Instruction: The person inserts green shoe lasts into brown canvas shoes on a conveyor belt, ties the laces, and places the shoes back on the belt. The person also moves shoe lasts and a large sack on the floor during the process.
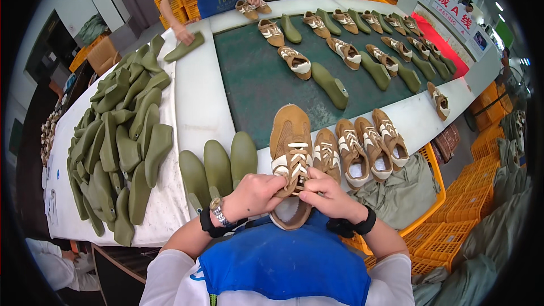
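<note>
A tan-brown sneaker (290, 130) with white stripes and white laces rests on the near table edge, its toe pointing away from me. My left hand (256, 194) pinches it at the left of the upper lacing. From the other side, my right hand (330, 195) grips the same part with thumb and fingers. Whether they hold the laces or the eyelet edges, I cannot tell. Several matching sneakers (354, 150) stand in a row just right of it. To the left, three green shoe lasts (217, 161) lie beside my left hand.
A big heap of green lasts (122, 130) covers the left table. Sneakers and lasts sit in rows on the dark green belt (249, 79). Across the table, a co-worker's hand (184, 35) touches a last. Yellow crates (453, 221) stack up at right.
</note>
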Available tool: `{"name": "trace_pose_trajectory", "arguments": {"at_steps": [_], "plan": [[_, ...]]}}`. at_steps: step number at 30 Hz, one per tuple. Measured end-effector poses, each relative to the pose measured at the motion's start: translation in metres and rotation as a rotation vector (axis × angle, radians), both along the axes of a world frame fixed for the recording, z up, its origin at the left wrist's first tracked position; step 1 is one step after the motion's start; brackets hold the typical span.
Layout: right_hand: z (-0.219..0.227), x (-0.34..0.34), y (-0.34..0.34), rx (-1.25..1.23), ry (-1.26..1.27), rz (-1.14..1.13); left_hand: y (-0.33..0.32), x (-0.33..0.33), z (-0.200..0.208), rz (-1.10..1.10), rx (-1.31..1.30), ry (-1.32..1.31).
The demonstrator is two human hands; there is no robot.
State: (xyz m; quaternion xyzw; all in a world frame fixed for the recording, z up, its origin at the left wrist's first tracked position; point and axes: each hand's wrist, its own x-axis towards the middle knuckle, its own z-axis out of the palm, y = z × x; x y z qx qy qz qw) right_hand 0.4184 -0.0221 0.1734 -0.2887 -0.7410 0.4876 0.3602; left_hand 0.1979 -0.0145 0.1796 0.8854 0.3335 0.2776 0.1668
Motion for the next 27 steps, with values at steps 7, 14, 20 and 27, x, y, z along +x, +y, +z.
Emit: {"name": "trace_pose_trajectory", "arguments": {"at_steps": [7,14,20,27], "plan": [[-0.017,0.007,0.003,-0.135,0.084,0.094,0.003,-0.012,-0.016,0.037,-0.166,-0.135],[-0.033,0.019,0.002,-0.356,0.204,0.141,0.002,-0.027,-0.021,0.164,-0.324,-0.180],[-0.033,0.012,0.013,-0.234,0.128,0.096,0.001,-0.013,-0.021,0.198,-0.201,-0.152],[-0.015,-0.001,0.008,-0.014,-0.060,-0.097,-0.003,-0.003,-0.018,0.263,-0.110,-0.216]]}}
